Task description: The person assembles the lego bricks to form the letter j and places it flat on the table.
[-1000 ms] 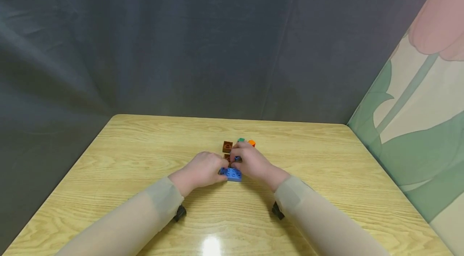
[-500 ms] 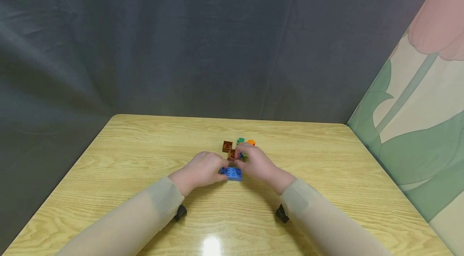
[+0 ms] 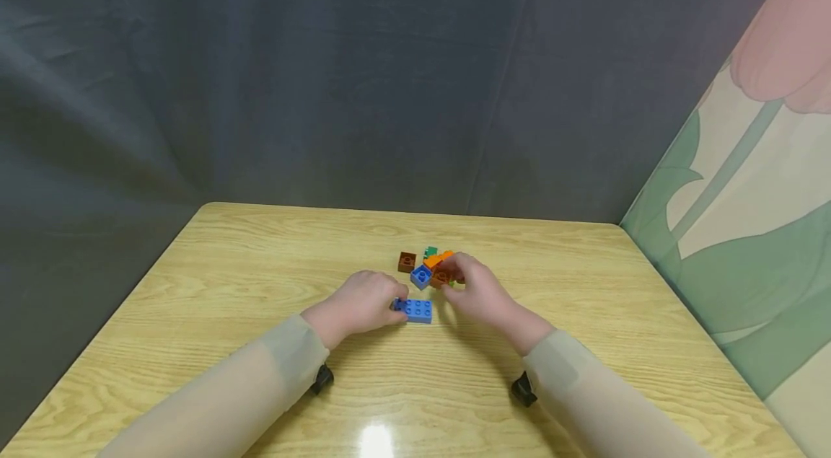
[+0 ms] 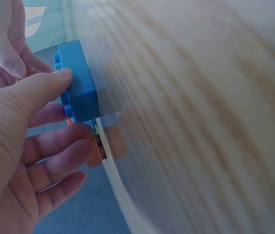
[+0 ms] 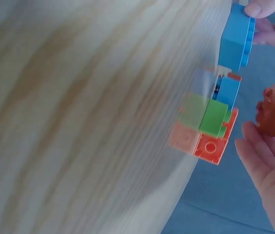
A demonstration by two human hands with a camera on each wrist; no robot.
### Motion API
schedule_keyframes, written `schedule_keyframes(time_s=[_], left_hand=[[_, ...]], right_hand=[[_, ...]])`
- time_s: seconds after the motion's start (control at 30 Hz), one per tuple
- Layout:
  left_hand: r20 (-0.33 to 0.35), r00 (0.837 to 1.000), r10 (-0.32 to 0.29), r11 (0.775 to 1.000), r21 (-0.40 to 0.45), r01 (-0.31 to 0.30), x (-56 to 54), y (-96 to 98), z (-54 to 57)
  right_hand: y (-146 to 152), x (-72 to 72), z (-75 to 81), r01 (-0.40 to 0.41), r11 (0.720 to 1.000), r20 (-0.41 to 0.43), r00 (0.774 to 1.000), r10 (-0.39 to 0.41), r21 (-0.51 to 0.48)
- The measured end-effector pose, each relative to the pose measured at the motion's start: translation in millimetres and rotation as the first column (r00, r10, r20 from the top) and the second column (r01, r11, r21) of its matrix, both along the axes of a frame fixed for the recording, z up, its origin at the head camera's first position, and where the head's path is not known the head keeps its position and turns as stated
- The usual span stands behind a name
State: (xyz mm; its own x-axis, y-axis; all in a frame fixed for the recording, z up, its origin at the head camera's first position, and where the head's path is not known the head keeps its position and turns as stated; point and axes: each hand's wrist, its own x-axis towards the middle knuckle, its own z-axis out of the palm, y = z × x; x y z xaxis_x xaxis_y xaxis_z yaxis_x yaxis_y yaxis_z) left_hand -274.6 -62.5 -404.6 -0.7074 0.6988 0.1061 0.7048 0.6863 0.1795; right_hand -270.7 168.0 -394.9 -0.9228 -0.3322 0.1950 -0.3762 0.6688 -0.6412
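Note:
My left hand (image 3: 365, 303) pinches one end of a long blue building brick (image 3: 417, 311) on the table, studs up; in the left wrist view the thumb lies over its studded side. To the right, my right hand (image 3: 479, 288) pinches a brown brick (image 5: 273, 114) between thumb and fingers, raised above the loose bricks in the right wrist view. Just left of these fingers sits a small blue brick (image 3: 420, 276). An orange brick (image 3: 436, 261) lies behind the held brown one, and a light green brick (image 5: 214, 117) shows beside it, partly hidden in the head view.
Another brown brick (image 3: 407, 262) and a dark green piece (image 3: 431, 252) lie at the back of the group. The wooden table (image 3: 273, 249) ends at a dark curtain (image 3: 363, 83). A flower-patterned panel (image 3: 746, 227) borders the right side.
My right hand has moved right, carrying the brown brick away from the other brown one. The small blue brick and the orange brick show more fully now. My left hand has stayed put.

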Motion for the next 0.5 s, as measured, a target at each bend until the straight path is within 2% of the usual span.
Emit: schedule_keyframes(time_s=[0.13,0.3,0.4,0.5], left_hand=[[0.005,1.000,0.002,1.000,0.003,-0.002,0.1,-0.2,0.8],[0.011,1.000,0.005,1.000,-0.008,-0.005,0.9,0.2,2.1],[0.011,1.000,0.011,1.000,-0.012,-0.011,0.7,0.6,2.1],[0.015,1.000,0.012,1.000,-0.012,-0.012,0.2,1.1,1.7]], right_hand=[[5.9,3.4,0.5,-0.016,1.000,-0.031,0.999,0.017,0.026],[7.6,6.4,0.2,-0.071,0.995,-0.048,0.996,0.075,0.068],[6.0,7.9,0.9,-0.086,0.993,-0.021,0.996,0.088,0.084],[4.1,9.2,2.1,-0.068,0.994,0.031,0.997,0.065,0.081]])
